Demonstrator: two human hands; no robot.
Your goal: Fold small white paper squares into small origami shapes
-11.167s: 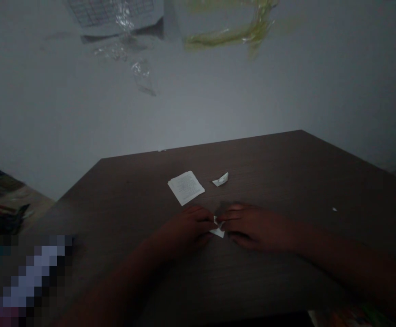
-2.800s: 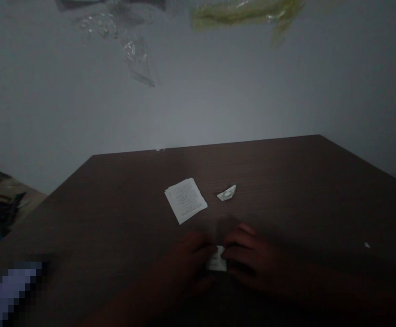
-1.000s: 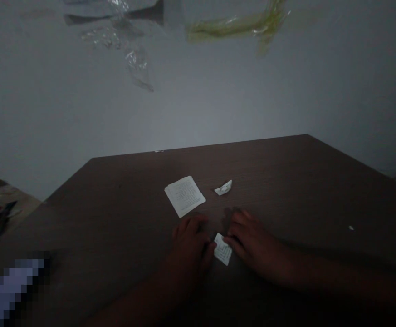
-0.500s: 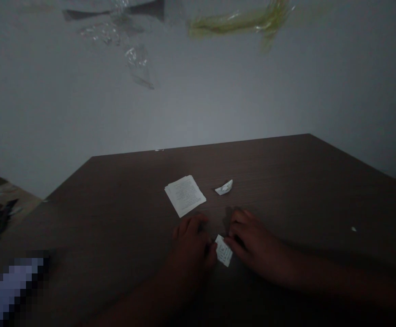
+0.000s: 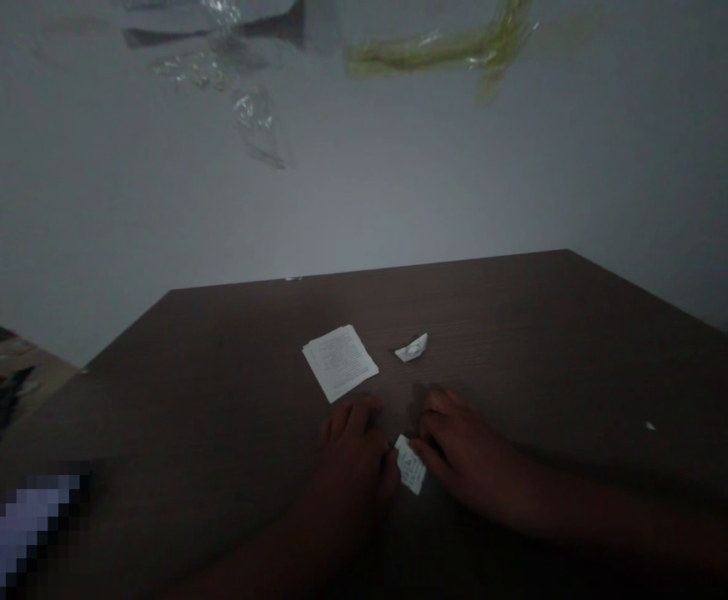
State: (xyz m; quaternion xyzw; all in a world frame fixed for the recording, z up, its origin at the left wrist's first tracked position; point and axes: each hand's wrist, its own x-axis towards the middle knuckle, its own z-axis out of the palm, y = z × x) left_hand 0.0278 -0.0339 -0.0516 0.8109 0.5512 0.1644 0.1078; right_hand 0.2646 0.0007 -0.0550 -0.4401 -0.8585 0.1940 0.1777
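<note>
Small folded paper (image 5: 409,465): light, soft, creases easily; best held by its free edges. Left hand (image 5: 354,454) and right hand (image 5: 464,442) lie either side, fingers loosely apart, touching it, not pinching.

Printed lines on square paper stack (image 5: 339,362) and folded paper slip (image 5: 409,464); too small and dim to read.

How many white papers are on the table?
3. A printed square lies on the table, a small folded piece sits beside it, and a small printed piece lies between the left hand and right hand. A tiny white speck far right may be another.
</note>
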